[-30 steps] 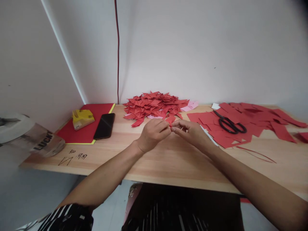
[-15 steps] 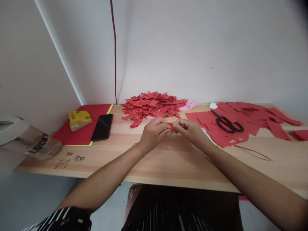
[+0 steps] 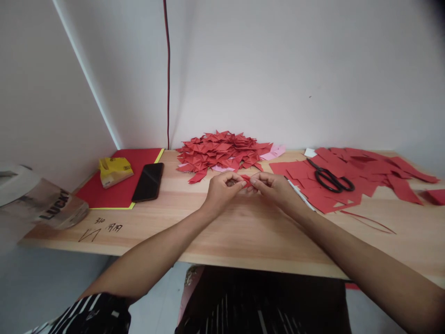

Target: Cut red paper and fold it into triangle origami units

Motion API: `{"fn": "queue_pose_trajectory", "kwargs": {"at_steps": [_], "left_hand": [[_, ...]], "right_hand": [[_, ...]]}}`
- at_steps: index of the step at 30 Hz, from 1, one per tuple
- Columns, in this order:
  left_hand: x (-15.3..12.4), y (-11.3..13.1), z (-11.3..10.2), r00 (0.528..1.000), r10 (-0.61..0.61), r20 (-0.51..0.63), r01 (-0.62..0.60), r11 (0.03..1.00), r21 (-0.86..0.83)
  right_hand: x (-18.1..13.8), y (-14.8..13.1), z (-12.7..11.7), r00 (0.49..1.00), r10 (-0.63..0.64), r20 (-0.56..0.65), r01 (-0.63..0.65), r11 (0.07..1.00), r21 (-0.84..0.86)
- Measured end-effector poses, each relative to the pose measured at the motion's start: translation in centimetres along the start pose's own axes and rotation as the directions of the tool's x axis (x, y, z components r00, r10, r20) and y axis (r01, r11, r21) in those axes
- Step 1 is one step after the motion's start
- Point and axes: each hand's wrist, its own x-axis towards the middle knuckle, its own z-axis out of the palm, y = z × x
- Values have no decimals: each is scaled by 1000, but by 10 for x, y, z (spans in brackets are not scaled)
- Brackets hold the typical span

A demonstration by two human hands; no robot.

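Two bare hands meet over a wooden table (image 3: 243,232), the left hand (image 3: 222,189) and right hand (image 3: 274,188) pinching a small red paper piece (image 3: 246,180) between their fingertips. Just behind the piece lies a pile of folded red papers (image 3: 222,150). Black scissors (image 3: 330,176) rest on red paper sheets (image 3: 365,178) right of the pile; a black phone (image 3: 149,182) lies left of it.

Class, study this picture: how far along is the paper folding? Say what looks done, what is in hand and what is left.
Done: a heap of folded red paper triangles lies by the wall. In hand: left hand and right hand pinch one small red paper piece. Left: many flat red cut paper sheets lie unfolded around the black scissors.
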Motion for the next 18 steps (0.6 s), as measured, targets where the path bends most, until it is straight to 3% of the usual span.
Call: {"fn": "queue_pose_trajectory", "kwargs": {"at_steps": [4,9,18], "left_hand": [[-2,5,0,997,37,-68,-32,997,67],[-2,4,0,995,49,-81,-42,996,84],[0,-6,3,994,-81,-67,74,991,-110]], "right_hand": [[3,4,0,998,36,54,-40,996,75],[1,4,1,998,50,22,-52,994,96],[2,9,7,1000,13,-29,-13,999,29]]}}
